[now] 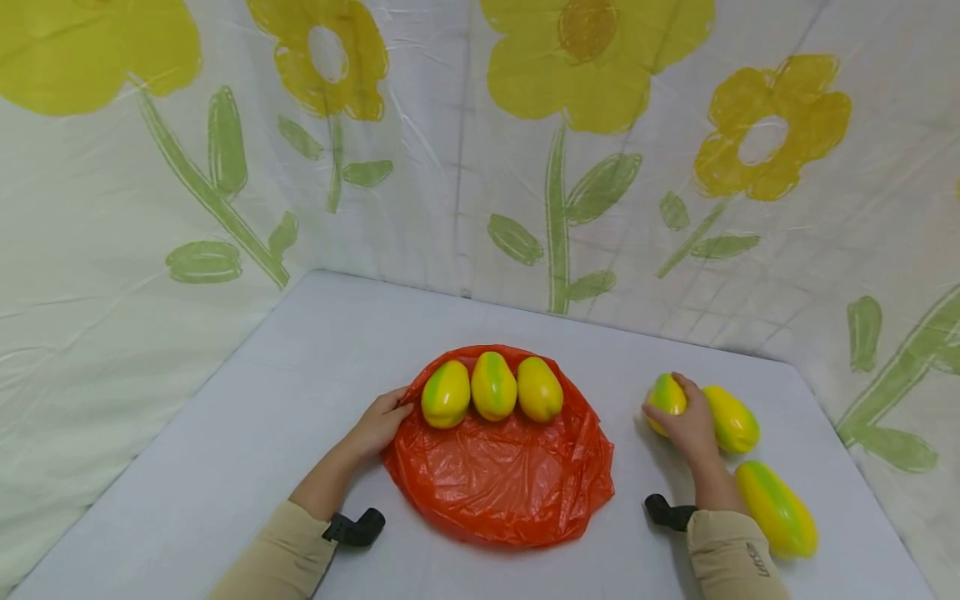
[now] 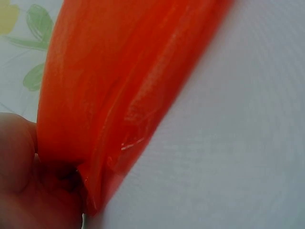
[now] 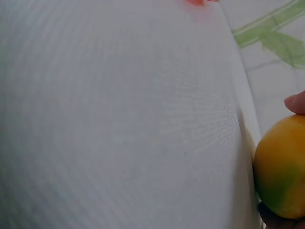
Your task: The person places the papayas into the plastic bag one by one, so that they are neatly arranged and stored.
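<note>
In the head view a red plastic bag (image 1: 495, 475) is spread out round on the table, with three glossy yellow-green papayas in a row along its far side: a left one (image 1: 446, 396), a middle one (image 1: 493, 386) and a right one (image 1: 540, 390). My left hand (image 1: 378, 423) grips the bag's left edge; the left wrist view shows the red plastic (image 2: 105, 86) bunched at the thumb and fingers. Right of the bag, my right hand (image 1: 692, 421) holds another papaya (image 1: 666, 400) between thumb and fingers. The right wrist view shows that papaya (image 3: 283, 167) only in part.
Beside my right hand lies a papaya (image 1: 731, 419), and a longer one (image 1: 777, 510) lies by the right forearm. All stand on a white table (image 1: 255, 433), backed by a flower-printed curtain (image 1: 420, 183). Black wrist mounts (image 1: 356, 528) project from both sleeves.
</note>
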The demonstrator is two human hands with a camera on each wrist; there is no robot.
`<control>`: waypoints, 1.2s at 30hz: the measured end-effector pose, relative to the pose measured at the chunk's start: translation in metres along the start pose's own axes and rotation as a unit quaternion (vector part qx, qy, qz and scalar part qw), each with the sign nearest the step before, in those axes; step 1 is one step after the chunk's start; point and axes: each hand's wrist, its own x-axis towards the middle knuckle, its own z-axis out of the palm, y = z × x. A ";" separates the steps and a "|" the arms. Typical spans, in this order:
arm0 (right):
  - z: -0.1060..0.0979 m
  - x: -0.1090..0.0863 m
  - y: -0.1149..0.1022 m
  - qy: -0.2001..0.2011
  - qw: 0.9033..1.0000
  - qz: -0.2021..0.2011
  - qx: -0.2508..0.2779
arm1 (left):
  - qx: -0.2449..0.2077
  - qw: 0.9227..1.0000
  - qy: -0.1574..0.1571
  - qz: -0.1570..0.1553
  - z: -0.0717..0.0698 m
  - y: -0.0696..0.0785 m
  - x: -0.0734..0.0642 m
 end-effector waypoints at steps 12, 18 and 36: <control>-0.001 0.001 -0.002 0.002 1.000 -0.001 -0.016 | 0.001 1.000 0.001 0.005 0.000 -0.001 0.000; 0.000 0.002 -0.004 0.002 1.000 0.016 0.003 | -0.001 1.000 0.001 0.003 0.000 -0.002 0.000; -0.007 -0.001 -0.014 0.008 0.999 0.030 0.024 | -0.006 1.000 -0.006 0.013 -0.001 0.000 -0.001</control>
